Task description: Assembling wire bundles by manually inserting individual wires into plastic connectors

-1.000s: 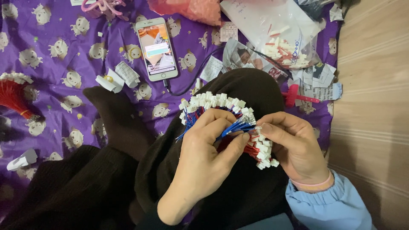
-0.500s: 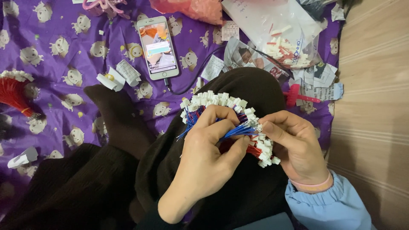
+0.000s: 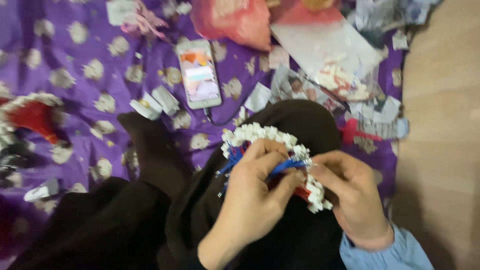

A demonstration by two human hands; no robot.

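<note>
My left hand (image 3: 255, 192) and my right hand (image 3: 352, 192) both grip a fan-shaped bundle of blue and red wires (image 3: 285, 167) tipped with a curved row of small white plastic connectors (image 3: 260, 132). The bundle rests on my knee, which is covered in black cloth (image 3: 305, 117). My left fingers pinch the blue wires near the middle. With my right fingers I hold the right end of the connector row. The frame is blurred by motion.
A purple patterned sheet (image 3: 95, 50) covers the floor. On it lie a phone (image 3: 199, 74) with a lit screen and cable, a clear bag of white connectors (image 3: 340, 75), a red bag (image 3: 235, 22), paper scraps, a second red-and-white bundle (image 3: 30, 112) at left. Wooden floor (image 3: 445, 125) lies at right.
The view has shifted and blurred a little. My fingers have worked slightly along the wires; both hands keep their hold on the bundle.
</note>
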